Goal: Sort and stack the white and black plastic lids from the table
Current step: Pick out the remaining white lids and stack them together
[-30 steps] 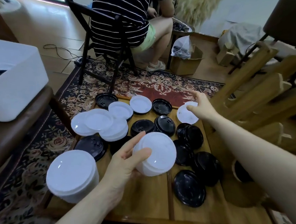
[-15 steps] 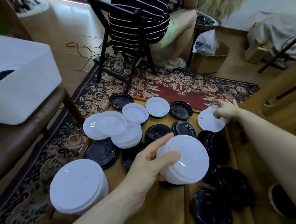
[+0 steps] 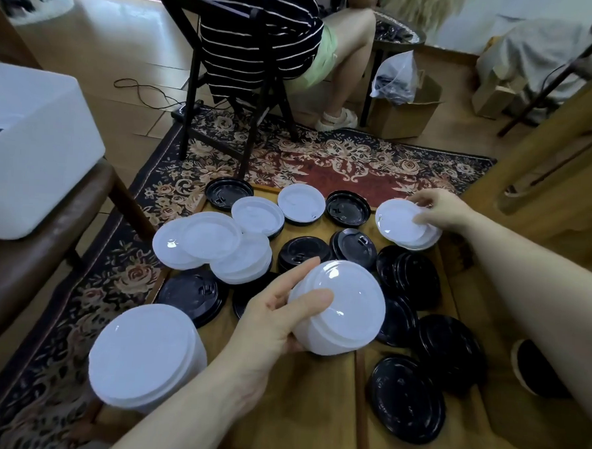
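A stack of round white plastic lids (image 3: pixel 340 309) is sitting tilted above the centre of the low wooden desk (image 3: pixel 316 407), the left hand (image 3: pixel 272 321) curling thumb and fingers (image 3: pixel 313 299) around its side. At two o'clock, the right hand (image 3: pixel 441 209) is pinching the far rim of a thin white plastic lid (image 3: pixel 402 221). Loose glossy black plastic lids (image 3: pixel 407 398) are lying from three to five o'clock. A taller white lid stack (image 3: pixel 143 355) is standing at eight o'clock, at the desk's left edge.
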The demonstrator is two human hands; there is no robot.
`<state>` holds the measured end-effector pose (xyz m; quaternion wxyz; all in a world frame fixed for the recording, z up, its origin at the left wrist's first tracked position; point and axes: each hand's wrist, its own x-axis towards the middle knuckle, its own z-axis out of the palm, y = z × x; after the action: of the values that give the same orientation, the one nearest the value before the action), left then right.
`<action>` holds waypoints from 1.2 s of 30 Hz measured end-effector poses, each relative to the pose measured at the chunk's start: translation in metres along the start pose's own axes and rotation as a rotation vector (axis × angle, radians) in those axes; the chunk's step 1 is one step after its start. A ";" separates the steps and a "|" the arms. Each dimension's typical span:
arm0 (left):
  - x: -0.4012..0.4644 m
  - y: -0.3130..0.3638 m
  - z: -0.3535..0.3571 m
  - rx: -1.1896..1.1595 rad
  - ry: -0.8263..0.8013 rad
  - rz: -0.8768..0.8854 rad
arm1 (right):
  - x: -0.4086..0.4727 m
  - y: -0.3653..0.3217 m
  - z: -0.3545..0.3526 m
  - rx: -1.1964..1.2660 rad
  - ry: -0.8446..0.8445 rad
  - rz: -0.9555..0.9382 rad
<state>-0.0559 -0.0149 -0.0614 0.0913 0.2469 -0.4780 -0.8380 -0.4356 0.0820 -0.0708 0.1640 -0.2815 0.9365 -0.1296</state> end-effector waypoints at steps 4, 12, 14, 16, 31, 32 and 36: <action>-0.004 0.001 0.001 0.012 0.023 0.006 | -0.012 -0.004 -0.003 0.031 0.097 0.024; -0.012 -0.005 0.000 -0.034 0.161 -0.008 | -0.063 -0.036 -0.024 0.319 0.489 -0.023; -0.015 -0.009 0.000 -0.076 0.205 -0.005 | -0.091 -0.051 -0.019 0.512 0.453 -0.004; -0.021 -0.014 0.003 -0.092 0.269 0.002 | -0.127 -0.063 -0.001 0.686 0.359 0.031; -0.079 -0.018 0.002 -0.148 0.420 -0.007 | -0.249 -0.070 0.079 0.707 0.393 0.193; -0.082 -0.018 0.001 -0.135 0.417 -0.022 | -0.254 -0.072 0.075 0.728 0.433 0.190; -0.093 -0.019 0.002 -0.073 0.280 -0.126 | -0.283 -0.086 0.063 0.822 0.574 0.061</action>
<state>0.0250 0.0330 -0.0461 0.1131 0.3873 -0.4135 -0.8163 -0.1475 0.1642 -0.0328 0.0009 -0.1189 0.8232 -0.5552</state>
